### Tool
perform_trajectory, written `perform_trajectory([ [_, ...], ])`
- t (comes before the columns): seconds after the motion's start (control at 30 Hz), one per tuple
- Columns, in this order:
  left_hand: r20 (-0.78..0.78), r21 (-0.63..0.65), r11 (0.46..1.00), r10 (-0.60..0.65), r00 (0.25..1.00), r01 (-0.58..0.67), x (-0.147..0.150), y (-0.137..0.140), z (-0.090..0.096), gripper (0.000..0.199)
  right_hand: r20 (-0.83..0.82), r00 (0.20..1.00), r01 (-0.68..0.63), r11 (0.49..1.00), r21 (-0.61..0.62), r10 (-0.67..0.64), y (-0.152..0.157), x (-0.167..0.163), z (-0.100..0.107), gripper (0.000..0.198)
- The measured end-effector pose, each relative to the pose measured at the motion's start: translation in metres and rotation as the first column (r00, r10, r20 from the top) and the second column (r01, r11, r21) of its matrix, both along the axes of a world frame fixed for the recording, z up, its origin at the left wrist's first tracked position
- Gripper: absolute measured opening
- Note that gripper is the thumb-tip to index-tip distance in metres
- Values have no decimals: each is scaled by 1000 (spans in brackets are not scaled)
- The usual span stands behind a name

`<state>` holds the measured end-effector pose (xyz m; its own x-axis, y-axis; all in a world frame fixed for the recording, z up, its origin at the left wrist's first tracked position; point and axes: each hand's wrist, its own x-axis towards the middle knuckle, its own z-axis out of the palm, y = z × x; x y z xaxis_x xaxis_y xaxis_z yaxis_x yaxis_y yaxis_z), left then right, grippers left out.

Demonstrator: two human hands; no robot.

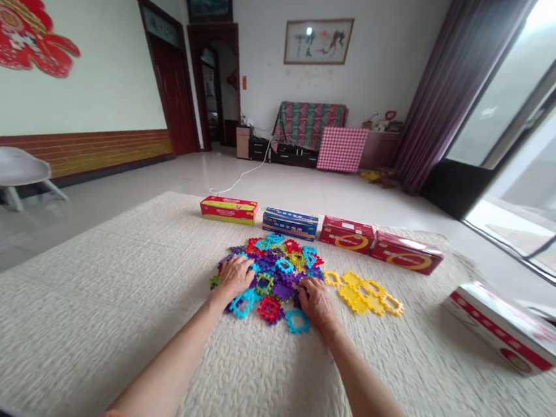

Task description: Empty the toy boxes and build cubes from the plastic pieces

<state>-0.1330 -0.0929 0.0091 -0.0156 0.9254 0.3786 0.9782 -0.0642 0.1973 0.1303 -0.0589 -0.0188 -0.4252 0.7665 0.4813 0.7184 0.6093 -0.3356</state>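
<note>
Since yellow notched plastic tiles (355,301) sit aside, seemingly by colour, left hand (234,278) and right hand (317,300) touch multicoloured notched-plastic pile (282,291), fingers curled, pinch unclear.

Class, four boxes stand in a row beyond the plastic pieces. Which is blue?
The blue box, second from the left, behind the plastic pieces; the leftmost box is red and yellow-green, the two rightmost boxes dark red.
</note>
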Motion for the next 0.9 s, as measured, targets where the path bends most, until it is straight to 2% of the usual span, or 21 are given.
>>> perform_trajectory([
  [0.1, -15, -50, 998, 33, 999, -33, -17, -6, -9, 29, -49, 998, 25, 999, -23, -26, -2, -3, 1, 22],
  [0.23, 15, -20, 998, 57, 998, -57, -32, -13, -16, 28, -122, 990, 66, 997, -46, -71, -9, -10, -2, 25],
  [0.33, 30, 29, 997, 77, 997, -78, -39, -13, -13, 28, -194, 974, 118, 993, 2, -115, -18, -16, -7, 28],
  [0.4, 39, 64, 997, 42, 998, -45, -39, -11, -8, 28, -253, 961, 125, 991, 42, -110, -24, -18, -10, 28],
  [0.53, 70, 70, 994, -88, 994, 83, -22, -6, -2, 27, -296, 949, 113, 994, 11, -105, -30, -18, -9, 24],
  [0.7, 106, 52, 985, -171, 980, 166, 15, -8, -9, 31, -303, 942, 130, 990, -57, -141, -30, -17, -4, 21],
  [0.8, 83, 23, 982, -190, 978, 188, 27, -12, -11, 31, -308, 941, 130, 990, -61, -142, -31, -18, -3, 23],
  [0.9, 67, 14, 990, -141, 988, 141, 23, -8, -7, 26, -313, 939, 128, 989, -75, -145, -30, -18, -4, 24],
])
